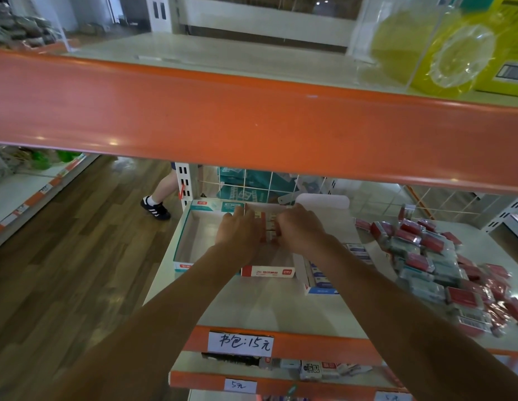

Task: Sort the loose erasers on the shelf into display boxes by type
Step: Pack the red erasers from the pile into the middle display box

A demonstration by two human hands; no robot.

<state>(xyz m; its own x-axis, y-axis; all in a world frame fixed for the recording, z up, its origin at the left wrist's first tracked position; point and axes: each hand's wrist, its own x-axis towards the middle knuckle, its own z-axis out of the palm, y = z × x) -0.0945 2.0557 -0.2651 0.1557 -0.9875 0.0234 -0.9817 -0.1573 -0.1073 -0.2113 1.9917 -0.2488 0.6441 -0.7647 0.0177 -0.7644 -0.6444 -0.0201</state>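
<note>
Left hand (pixel 237 235): fingers (pixel 239 210) extended and close together, laid flat against the left side of a short row of red erasers (pixel 268 227). The thumb is hidden under the palm.

Right hand (pixel 302 230): fingers curled narrow, holding the right end of the same row. The fingertips are hidden behind the knuckles.

The row sits between both hands, over the rear of the red box (pixel 267 272). The hands cover most of it, so its eraser count cannot be read.

Display boxes on the shelf (pixel 266 308): three.
- Teal box (pixel 182 266), left, touching the red box; its visible interior is bare.
- Red box, centre; the forearms cover part of its floor.
- Blue box (pixel 320 290), right, holding white-and-blue erasers, partly hidden by the right forearm.

Loose erasers lie in one pile (pixel 440 261) well to the right, red packs mixed with grey-green ones, blurred and overlapping; no count is possible. The upper shelf edge (pixel 252 111) cuts off everything behind the boxes.
</note>
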